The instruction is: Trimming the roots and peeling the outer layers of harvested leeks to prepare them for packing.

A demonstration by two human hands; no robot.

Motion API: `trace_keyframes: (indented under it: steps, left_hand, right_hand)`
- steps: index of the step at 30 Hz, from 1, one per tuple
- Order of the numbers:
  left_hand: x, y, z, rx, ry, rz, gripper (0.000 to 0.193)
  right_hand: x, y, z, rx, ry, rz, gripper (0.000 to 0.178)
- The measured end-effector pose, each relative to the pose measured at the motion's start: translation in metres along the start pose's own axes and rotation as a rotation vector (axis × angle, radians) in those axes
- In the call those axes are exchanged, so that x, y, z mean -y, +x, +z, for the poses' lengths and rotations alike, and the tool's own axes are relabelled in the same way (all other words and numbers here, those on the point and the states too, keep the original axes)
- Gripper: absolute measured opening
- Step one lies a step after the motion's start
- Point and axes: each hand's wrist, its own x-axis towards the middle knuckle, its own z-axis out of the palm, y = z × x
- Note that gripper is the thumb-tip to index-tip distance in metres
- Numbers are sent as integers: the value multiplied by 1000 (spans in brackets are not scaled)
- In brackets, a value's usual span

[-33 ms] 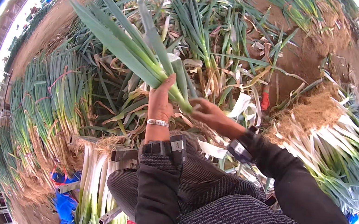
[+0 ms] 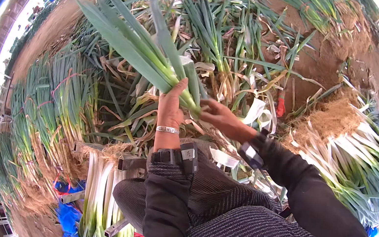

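Note:
A leek (image 2: 152, 58) with broad green leaves slants in front of me, its leaf tips toward the far left. My left hand (image 2: 170, 108) is closed round its pale green stem, the thumb lying along it. At the leek's lower end, my right hand (image 2: 221, 118) has its fingers curled in against the stem. The very end of the stem is partly hidden by those fingers. Beneath both hands lie loose leaves and dry, peeled scraps (image 2: 141, 111).
Trimmed white-stemmed leeks (image 2: 101, 189) lie across a metal frame (image 2: 132, 163) by my left knee. Bundled leeks (image 2: 60, 103) stand at left. A rooty pile of leeks (image 2: 344, 143) lies at right. More leeks (image 2: 206, 27) are heaped ahead on brown ground (image 2: 314, 64).
The leek's leaf tips have shifted slightly right. My right hand has moved a little up and left along the stem's lower end. My left hand keeps its hold.

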Motion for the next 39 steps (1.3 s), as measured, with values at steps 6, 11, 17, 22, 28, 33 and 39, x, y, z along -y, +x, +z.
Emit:
trace_keyframes:
  steps: [6,11,17,22,28,33,39]
  left_hand:
    - [-7,1,-4,14,-136,-51,44]
    - [-9,3,2,86,-100,66,35]
    - [-12,3,6,106,-80,69,33]
    - [-13,2,5,28,-15,98,34]
    - [-6,10,0,-91,10,143,38]
    - [-7,20,-14,-99,9,196,33]
    - [-17,20,-33,83,-266,102,31]
  right_hand:
    - [5,40,9,74,97,-128,55]
    - [1,47,15,34,181,-219,61]
    - [5,42,13,49,254,-270,59]
    - [1,39,17,-29,-68,-368,49]
    - [-4,22,21,-73,-623,-423,32]
    - [-16,19,30,-122,-705,-560,31]
    - [-25,18,20,-158,-662,-517,27]
